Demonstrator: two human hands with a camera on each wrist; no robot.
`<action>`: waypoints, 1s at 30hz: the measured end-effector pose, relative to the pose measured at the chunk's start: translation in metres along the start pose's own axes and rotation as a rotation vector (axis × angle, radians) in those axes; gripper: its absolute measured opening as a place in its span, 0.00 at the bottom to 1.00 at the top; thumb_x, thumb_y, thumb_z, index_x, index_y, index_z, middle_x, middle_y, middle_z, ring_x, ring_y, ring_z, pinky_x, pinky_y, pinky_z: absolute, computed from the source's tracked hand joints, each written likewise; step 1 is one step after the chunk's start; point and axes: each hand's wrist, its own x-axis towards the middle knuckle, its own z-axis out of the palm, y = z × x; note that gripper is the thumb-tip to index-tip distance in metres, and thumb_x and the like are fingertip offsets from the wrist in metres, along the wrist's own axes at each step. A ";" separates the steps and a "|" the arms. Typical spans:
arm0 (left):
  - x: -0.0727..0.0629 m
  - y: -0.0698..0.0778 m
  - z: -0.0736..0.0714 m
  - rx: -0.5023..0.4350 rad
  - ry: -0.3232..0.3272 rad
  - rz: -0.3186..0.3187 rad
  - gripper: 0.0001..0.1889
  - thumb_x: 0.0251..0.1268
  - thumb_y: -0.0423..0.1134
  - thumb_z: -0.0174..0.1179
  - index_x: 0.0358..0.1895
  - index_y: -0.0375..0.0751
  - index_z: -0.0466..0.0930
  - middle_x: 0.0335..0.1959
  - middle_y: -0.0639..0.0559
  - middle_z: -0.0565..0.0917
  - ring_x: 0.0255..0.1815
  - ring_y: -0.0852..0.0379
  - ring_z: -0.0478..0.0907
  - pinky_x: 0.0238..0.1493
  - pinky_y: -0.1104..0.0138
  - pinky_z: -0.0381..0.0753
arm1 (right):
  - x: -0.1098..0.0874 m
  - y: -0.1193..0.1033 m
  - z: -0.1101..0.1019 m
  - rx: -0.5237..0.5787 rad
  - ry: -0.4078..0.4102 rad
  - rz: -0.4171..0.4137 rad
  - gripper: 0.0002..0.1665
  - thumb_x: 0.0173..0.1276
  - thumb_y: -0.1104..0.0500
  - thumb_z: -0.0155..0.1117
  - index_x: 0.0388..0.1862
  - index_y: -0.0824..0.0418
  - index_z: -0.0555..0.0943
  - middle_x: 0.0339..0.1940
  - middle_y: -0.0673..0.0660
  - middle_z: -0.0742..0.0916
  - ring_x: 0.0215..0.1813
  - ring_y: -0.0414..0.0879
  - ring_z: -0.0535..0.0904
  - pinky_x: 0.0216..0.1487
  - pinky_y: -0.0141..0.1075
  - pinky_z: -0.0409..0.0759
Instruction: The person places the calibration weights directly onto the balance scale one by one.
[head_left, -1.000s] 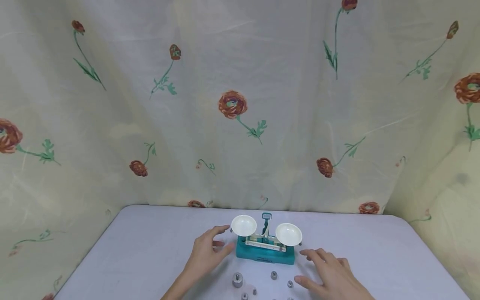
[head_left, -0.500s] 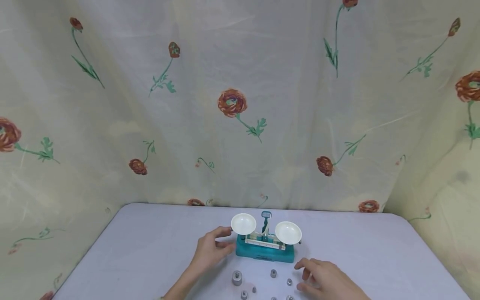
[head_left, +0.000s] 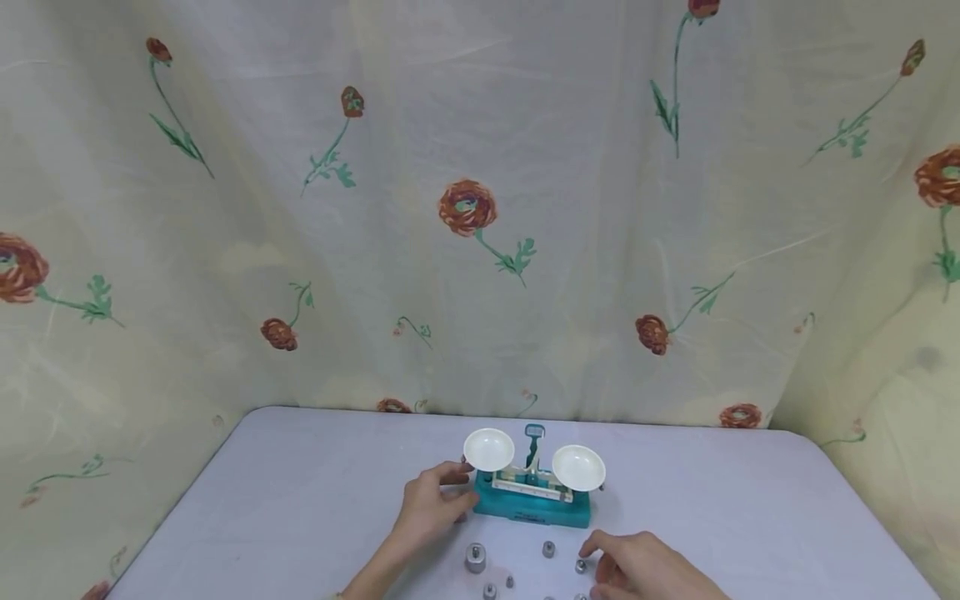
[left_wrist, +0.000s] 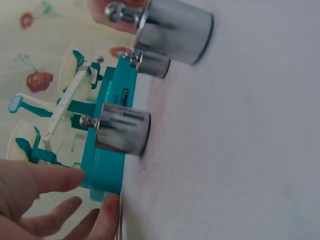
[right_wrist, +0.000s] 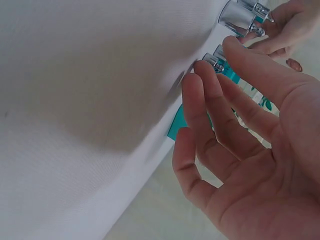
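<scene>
A teal balance scale (head_left: 517,507) with two white pans (head_left: 489,450) stands toward the back of the table. My left hand (head_left: 433,504) is at the scale's left end. In the left wrist view the thumb (left_wrist: 65,177) and fingertips lie right at the end of the teal base, not curled round it. My right hand (head_left: 647,568) is low over the metal weights in front of the scale, fingers loosely bent. Its index fingertip is close above a small knobbed weight (head_left: 581,567). In the right wrist view nothing shows inside the palm (right_wrist: 270,185).
Several silver knobbed weights of different sizes are spread in front of the scale, among them a large weight (head_left: 476,558) and a smaller weight (head_left: 549,550). The table (head_left: 322,475) has a pale cover. A flowered curtain (head_left: 562,250) hangs behind and at both sides.
My left hand has shifted right, up to the end of the scale's base. My right hand has moved from beside the scale down to the weights, its fingers bending more. The scale stays put.
</scene>
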 end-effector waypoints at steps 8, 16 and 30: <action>-0.003 0.004 0.011 0.027 0.051 -0.019 0.23 0.65 0.32 0.72 0.63 0.39 0.85 0.56 0.36 0.88 0.45 0.46 0.93 0.40 0.64 0.92 | 0.009 0.015 0.007 -0.020 -0.008 -0.025 0.17 0.75 0.53 0.73 0.59 0.56 0.84 0.34 0.44 0.87 0.34 0.38 0.79 0.41 0.30 0.83; -0.008 0.009 0.021 0.055 0.120 -0.098 0.22 0.68 0.33 0.70 0.65 0.43 0.84 0.58 0.41 0.88 0.54 0.44 0.90 0.53 0.56 0.92 | 0.007 0.006 0.005 -0.037 -0.009 -0.031 0.16 0.75 0.56 0.72 0.59 0.57 0.85 0.34 0.44 0.86 0.34 0.37 0.77 0.40 0.30 0.81; -0.011 0.014 0.030 0.080 0.192 -0.164 0.22 0.68 0.33 0.69 0.65 0.41 0.84 0.57 0.42 0.89 0.52 0.48 0.89 0.52 0.57 0.91 | 0.009 0.017 0.007 -0.086 0.011 -0.091 0.19 0.75 0.52 0.72 0.60 0.56 0.85 0.33 0.39 0.84 0.34 0.33 0.75 0.38 0.28 0.80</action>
